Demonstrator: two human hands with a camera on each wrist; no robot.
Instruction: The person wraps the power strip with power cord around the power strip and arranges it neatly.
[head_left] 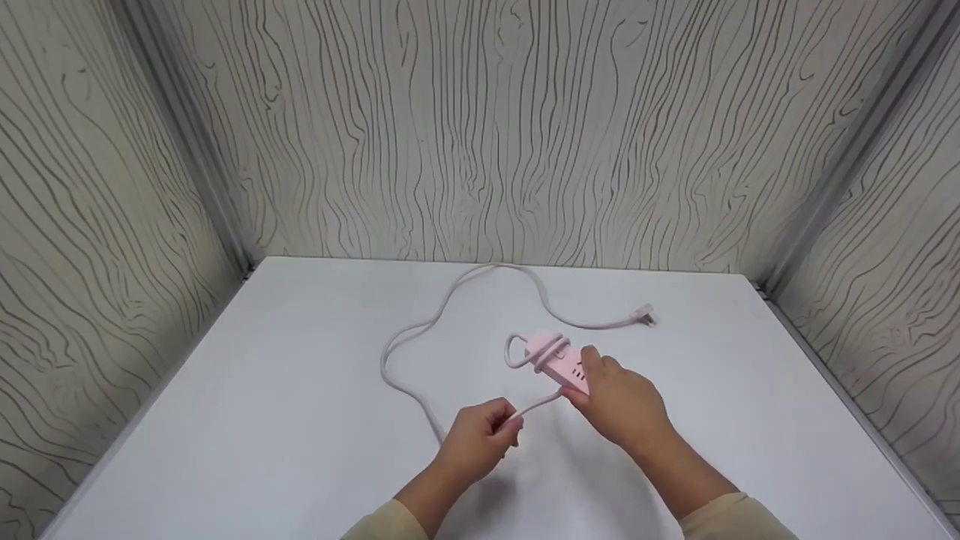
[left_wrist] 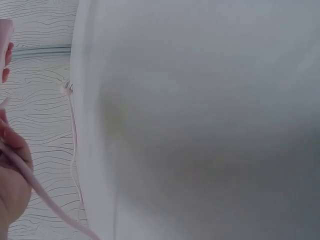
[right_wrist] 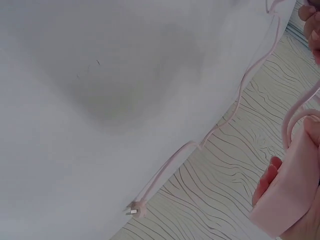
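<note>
In the head view my right hand (head_left: 626, 401) grips the lower end of a pink power strip (head_left: 564, 369), thumb on one side and fingers on the other. Its cord is wound round the strip's far end, and a small loop (head_left: 514, 352) sticks out to the left. My left hand (head_left: 480, 439) pinches the pink cord (head_left: 536, 405) a short way from the strip. From that hand the cord runs back across the table in a long curve to its plug (head_left: 643, 315). The right wrist view shows the strip's smooth side (right_wrist: 290, 195) held in the right hand.
A white table (head_left: 285, 420) lies under both hands, with the loose cord (head_left: 390, 360) spread over its left and back parts. Wood-grain panels (head_left: 480, 135) stand behind and at both sides, joined by grey corner posts (head_left: 187, 135).
</note>
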